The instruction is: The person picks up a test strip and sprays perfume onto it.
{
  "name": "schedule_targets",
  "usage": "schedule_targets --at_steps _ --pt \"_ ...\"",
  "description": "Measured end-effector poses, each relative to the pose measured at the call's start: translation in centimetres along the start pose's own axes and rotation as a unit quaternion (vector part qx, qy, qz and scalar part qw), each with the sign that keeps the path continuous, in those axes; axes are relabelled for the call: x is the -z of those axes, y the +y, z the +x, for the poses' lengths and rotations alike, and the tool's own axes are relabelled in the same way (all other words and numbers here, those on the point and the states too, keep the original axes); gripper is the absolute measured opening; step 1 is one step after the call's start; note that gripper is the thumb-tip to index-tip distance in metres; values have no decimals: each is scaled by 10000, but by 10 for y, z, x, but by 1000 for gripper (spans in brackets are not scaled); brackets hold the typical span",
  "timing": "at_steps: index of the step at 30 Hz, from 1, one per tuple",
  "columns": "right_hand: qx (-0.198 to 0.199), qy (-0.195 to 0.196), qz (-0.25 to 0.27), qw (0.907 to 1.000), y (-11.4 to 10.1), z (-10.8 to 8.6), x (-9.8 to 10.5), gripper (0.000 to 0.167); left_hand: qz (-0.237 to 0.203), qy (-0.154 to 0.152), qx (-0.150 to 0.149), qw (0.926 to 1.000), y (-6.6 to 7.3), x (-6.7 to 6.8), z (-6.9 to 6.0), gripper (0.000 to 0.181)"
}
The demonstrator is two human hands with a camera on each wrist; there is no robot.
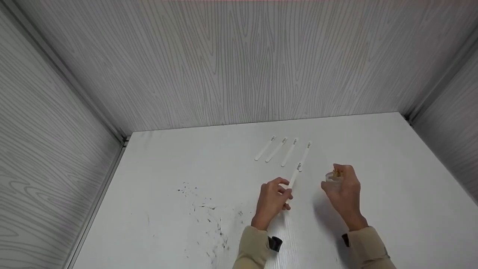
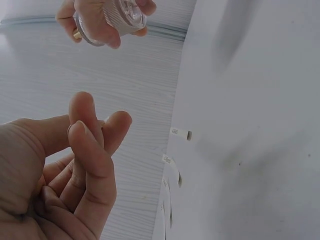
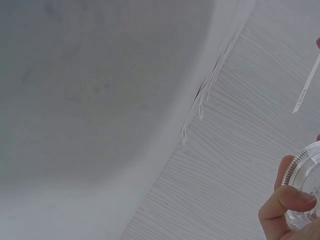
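A white paper perfume test strip with small dark print at its far end is pinched between the thumb and fingers of my left hand. In the left wrist view the fingers hide most of this strip; in the right wrist view its printed end points downward. To the right, my right hand grips a clear ribbed-glass perfume bottle, raised above the table. One finger lies at the bottle's gold-coloured top. The bottle and the strip are apart.
Beyond the hands, several similar printed strips lie side by side on the white table. Dark specks and scratches mark the tabletop left of my left hand. Wood-grain panels stand at the back and both sides.
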State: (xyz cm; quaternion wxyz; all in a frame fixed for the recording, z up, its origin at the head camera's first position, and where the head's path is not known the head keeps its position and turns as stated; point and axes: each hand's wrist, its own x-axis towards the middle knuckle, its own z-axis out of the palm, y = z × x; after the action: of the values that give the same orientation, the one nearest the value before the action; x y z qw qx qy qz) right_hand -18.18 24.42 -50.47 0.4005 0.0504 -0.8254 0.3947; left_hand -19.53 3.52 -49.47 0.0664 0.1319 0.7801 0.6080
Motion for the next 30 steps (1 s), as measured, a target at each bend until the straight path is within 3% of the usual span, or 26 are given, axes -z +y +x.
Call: schedule_targets --at_steps 13,30 --pt "-223 -116 62 9997 1 -2 0 50 -57 119 199 9997 -1 6 4 15" --pt "-392 -60 197 9990 0 -4 -2 49 51 467 165 9988 -7 17 13 14"
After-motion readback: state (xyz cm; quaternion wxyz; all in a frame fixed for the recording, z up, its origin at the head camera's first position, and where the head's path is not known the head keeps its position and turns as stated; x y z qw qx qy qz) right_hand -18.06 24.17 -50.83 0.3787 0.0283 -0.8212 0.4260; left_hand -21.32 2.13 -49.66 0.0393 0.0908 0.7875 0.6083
